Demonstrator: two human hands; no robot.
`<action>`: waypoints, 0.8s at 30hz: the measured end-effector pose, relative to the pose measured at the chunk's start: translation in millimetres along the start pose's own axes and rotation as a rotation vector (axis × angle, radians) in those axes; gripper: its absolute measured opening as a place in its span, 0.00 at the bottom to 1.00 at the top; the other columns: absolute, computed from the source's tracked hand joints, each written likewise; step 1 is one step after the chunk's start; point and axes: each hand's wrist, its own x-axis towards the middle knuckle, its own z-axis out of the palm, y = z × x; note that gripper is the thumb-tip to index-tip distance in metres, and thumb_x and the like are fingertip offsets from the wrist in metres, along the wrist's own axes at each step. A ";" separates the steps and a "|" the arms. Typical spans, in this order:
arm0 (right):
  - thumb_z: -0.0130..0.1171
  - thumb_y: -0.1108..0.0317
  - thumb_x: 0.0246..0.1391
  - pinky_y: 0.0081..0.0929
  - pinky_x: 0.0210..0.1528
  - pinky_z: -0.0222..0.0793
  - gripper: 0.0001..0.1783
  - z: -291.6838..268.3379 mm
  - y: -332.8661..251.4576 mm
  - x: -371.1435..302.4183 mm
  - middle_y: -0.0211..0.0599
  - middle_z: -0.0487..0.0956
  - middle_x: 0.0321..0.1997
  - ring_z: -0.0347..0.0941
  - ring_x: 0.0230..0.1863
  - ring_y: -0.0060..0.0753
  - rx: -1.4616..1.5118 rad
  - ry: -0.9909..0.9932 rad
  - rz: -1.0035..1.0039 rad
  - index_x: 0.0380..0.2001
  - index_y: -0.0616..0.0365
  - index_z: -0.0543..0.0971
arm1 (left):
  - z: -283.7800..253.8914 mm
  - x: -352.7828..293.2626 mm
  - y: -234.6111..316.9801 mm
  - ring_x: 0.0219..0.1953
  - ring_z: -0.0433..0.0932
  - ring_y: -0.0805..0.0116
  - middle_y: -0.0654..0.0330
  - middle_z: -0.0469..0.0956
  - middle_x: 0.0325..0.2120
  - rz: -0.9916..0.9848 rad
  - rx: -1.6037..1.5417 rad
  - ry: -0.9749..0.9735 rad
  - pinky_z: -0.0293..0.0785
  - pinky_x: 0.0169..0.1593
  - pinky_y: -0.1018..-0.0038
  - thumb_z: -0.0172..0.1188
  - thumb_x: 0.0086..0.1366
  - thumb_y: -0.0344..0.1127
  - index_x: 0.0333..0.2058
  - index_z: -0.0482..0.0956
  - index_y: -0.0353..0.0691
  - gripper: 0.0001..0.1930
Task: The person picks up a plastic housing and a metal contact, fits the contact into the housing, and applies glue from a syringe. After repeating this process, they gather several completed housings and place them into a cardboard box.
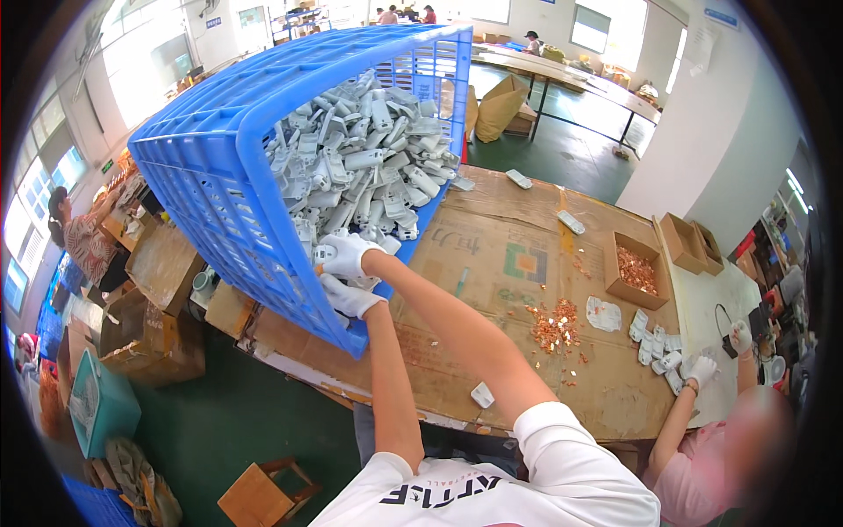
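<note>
A large blue plastic crate lies on its side at the left of the table, its open face toward the right. Inside is a heap of white plastic casings. Both my hands wear white gloves and reach into the near lower corner of the crate. My right hand is closed at the front of the heap, with a white casing at its fingers. Just nearer, my left hand curls beside the crate's lower rim, a casing showing between both hands. Its fingertips are partly hidden.
Cardboard covers the table. Small copper-coloured pieces lie piled near a box of more. Loose casings lie at the right, by a co-worker's gloved hand. A wooden stool stands below left.
</note>
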 end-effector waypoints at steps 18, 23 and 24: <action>0.65 0.56 0.38 0.43 0.47 0.70 0.24 23.6 7.0 -105.3 0.56 0.72 0.42 0.72 0.44 0.57 0.184 0.417 0.062 0.41 0.51 0.77 | -46.8 -50.6 38.6 0.45 0.75 0.61 0.55 0.73 0.43 -0.569 -0.688 -0.242 0.73 0.52 0.63 0.48 0.68 0.49 0.47 0.73 0.40 0.20; 0.65 0.57 0.38 0.43 0.49 0.71 0.23 8.8 0.0 -133.4 0.52 0.73 0.43 0.72 0.47 0.54 0.166 0.457 0.068 0.42 0.47 0.78 | -37.5 -110.9 48.2 0.46 0.74 0.61 0.55 0.73 0.45 -0.717 -0.769 -0.483 0.73 0.52 0.63 0.47 0.68 0.49 0.49 0.71 0.40 0.20; 0.65 0.57 0.38 0.43 0.49 0.71 0.23 5.3 4.7 -141.1 0.52 0.73 0.43 0.72 0.47 0.54 0.174 0.485 0.053 0.43 0.46 0.78 | -35.2 -134.4 49.6 0.47 0.74 0.61 0.55 0.72 0.45 -0.776 -0.776 -0.557 0.73 0.52 0.63 0.47 0.68 0.49 0.50 0.71 0.40 0.21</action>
